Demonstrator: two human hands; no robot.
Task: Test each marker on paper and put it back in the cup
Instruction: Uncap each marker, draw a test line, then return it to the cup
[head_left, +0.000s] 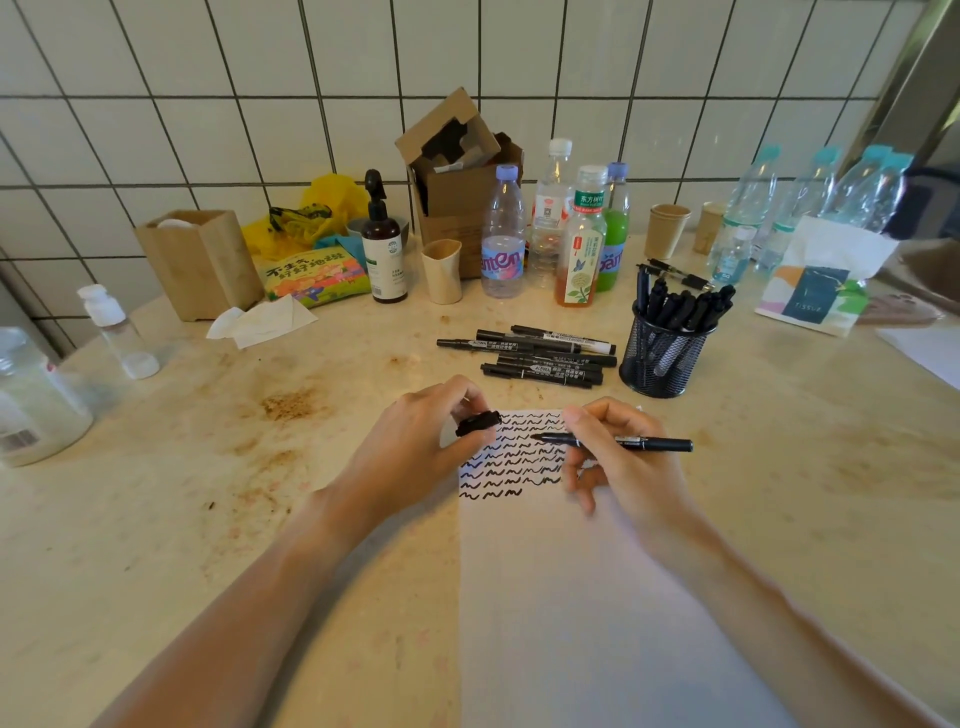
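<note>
Paper (597, 597) is lying directly under my forearms. My right hand (618, 457) is pinching the uncapped marker (613, 442), axis left-right, tip pointing left toward the cap (478, 422) my left hand (415, 441) is pinching. Cup (665, 358) is standing beyond, nearer my right.

Paper (597, 597) lies on the table (208, 467); loose markers (540, 356) sit behind it, mesh cup (662, 358) right of them, bottles (545, 234) further back.
</note>
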